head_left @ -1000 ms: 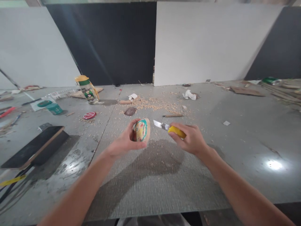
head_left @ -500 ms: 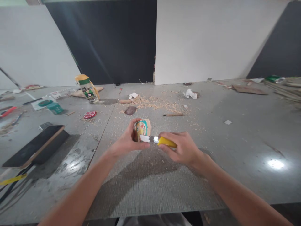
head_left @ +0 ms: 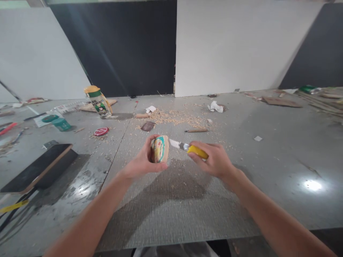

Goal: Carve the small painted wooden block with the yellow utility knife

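Between the thumb and fingers of my left hand (head_left: pixel 143 157) is a small carved wooden piece (head_left: pixel 162 149) with teal, yellow and red paint on its face and bare wood along its right side. My right hand (head_left: pixel 214 159) is closed around the yellow handle of a utility knife (head_left: pixel 198 151). The knife's blade points left, and its tip is beside the upper right edge of the wooden piece. Both hands are above the grey table (head_left: pixel 160 228).
Wood shavings (head_left: pixel 174 117) lie behind the hands, near a wooden-handled carving tool (head_left: pixel 197 130) and crumpled tissue (head_left: pixel 215 107). Leftward are a red round lid (head_left: pixel 101 131), a yellow-capped bottle (head_left: pixel 99 101), a teal container (head_left: pixel 61 124) and a black board-like object (head_left: pixel 37 167).
The knife has moved right and up, off the face of the wooden piece, with my right hand. The wooden piece has turned slightly, showing more of its bare side.
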`<state>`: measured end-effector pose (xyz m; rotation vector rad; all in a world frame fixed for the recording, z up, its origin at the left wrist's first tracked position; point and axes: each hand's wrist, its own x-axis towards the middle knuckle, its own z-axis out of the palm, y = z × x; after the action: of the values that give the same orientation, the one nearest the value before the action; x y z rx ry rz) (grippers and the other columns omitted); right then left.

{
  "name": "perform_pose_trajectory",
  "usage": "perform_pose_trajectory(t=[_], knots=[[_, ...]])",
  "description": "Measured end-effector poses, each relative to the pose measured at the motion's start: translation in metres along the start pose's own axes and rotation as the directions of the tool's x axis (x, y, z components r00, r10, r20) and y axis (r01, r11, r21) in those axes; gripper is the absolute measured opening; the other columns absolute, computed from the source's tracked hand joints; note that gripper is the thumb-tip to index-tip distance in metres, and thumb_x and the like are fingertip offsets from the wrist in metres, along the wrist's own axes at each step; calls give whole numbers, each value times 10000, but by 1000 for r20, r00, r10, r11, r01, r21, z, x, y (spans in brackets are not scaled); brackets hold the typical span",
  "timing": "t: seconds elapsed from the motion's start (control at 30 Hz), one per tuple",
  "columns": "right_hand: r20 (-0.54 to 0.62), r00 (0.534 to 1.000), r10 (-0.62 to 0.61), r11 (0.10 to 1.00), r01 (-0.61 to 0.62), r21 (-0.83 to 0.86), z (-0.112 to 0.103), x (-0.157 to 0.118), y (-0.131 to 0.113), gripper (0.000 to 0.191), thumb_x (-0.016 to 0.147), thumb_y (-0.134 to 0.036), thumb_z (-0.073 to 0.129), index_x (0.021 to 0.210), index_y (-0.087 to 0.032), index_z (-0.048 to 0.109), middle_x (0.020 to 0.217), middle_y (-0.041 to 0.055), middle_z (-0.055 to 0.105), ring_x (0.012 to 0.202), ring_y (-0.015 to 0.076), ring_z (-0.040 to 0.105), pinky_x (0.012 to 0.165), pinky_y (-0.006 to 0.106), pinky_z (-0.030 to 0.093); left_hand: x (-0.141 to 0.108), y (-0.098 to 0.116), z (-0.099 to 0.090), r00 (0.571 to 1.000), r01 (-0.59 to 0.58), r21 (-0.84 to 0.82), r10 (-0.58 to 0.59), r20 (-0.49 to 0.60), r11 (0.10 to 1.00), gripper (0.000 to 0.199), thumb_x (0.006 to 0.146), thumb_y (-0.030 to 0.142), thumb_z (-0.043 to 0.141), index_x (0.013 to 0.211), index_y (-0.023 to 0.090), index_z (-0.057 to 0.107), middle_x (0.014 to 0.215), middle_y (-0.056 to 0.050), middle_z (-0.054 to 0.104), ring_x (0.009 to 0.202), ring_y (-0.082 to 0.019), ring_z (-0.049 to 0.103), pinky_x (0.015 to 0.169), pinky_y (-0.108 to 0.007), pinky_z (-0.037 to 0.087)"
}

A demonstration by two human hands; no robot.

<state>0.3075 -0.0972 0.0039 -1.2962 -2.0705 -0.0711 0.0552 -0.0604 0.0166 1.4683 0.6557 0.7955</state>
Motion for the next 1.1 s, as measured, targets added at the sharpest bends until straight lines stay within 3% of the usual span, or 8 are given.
perform_pose_trajectory(t=[0.17,0.37,0.53,0.9,1.1], knots=[[29,1000,-10,998,9,54,-2,1,-2,295,934,-438,491,1003,-195,642,728,18,706,568,151,615,586,270,420,0,0,-1,1000,12,38,-11,-19,999,815,632,248,821,1283,290,332,1022,-21,433,817,-137,443,660,-252,395],[127,990,-58,994,45,98,3,-2,-20,284,926,-446,511,1025,-212,638,798,28,729,657,169,662,603,266,412,1,-7,-3,1000,-23,38,23,15,999,806,647,200,818,1285,300,335,952,1,458,746,-114,466,601,-223,401],[164,985,-62,995,49,84,4,-3,-19,277,931,-435,500,1031,-211,629,767,16,718,637,164,650,587,266,393,0,-6,0,999,-6,13,6,38,1000,819,663,153,798,1295,303,300,902,16,476,662,-86,475,538,-197,382],[104,991,-89,996,87,22,5,-3,-12,287,921,-450,508,1024,-219,644,814,22,739,666,179,676,597,276,413,1,-6,-4,998,-11,67,7,65,998,814,644,211,806,1293,291,321,950,-4,454,712,-106,456,578,-224,371],[-51,997,54,998,-54,11,-3,2,10,326,926,-450,502,1021,-181,659,797,53,724,630,181,645,608,292,425,-2,-5,-7,995,-55,184,39,94,981,847,636,272,805,1316,297,300,1041,-32,428,827,-154,452,648,-256,399]])
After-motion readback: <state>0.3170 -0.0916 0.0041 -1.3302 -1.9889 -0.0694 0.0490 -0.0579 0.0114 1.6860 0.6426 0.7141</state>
